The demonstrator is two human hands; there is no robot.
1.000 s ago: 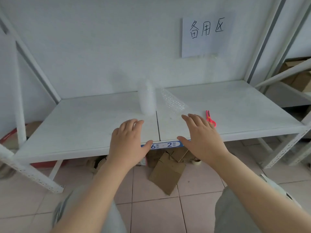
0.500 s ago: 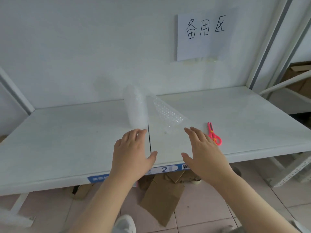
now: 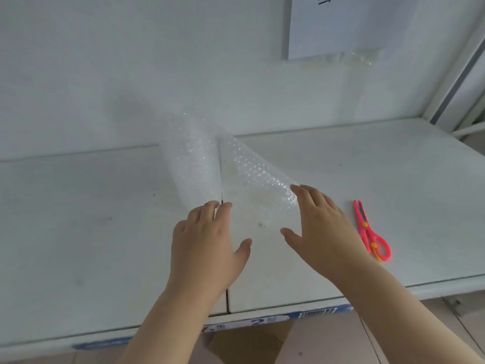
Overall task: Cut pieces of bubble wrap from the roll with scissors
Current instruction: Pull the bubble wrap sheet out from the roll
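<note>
A roll of clear bubble wrap (image 3: pixel 193 161) stands upright on the white shelf (image 3: pixel 78 232), near the wall. Its loose end (image 3: pixel 259 174) curls out to the right and down to the shelf. My left hand (image 3: pixel 207 243) is spread flat, fingers straight, with its fingertips right at the foot of the roll. My right hand (image 3: pixel 322 227) is also spread, and its fingertips reach the edge of the loose end. Pink scissors (image 3: pixel 371 232) with yellow rivets lie closed on the shelf, to the right of my right hand.
A paper sign (image 3: pixel 341 24) is taped to the wall above the shelf. A metal upright (image 3: pixel 456 82) of the rack stands at the right. A blue label strip (image 3: pixel 262 321) runs along the shelf's front edge, with cardboard (image 3: pixel 249 345) on the floor below.
Both hands have moved forward over the shelf from its front edge up to the bubble wrap. The view has come closer and tilted down. The scissors have not moved.
</note>
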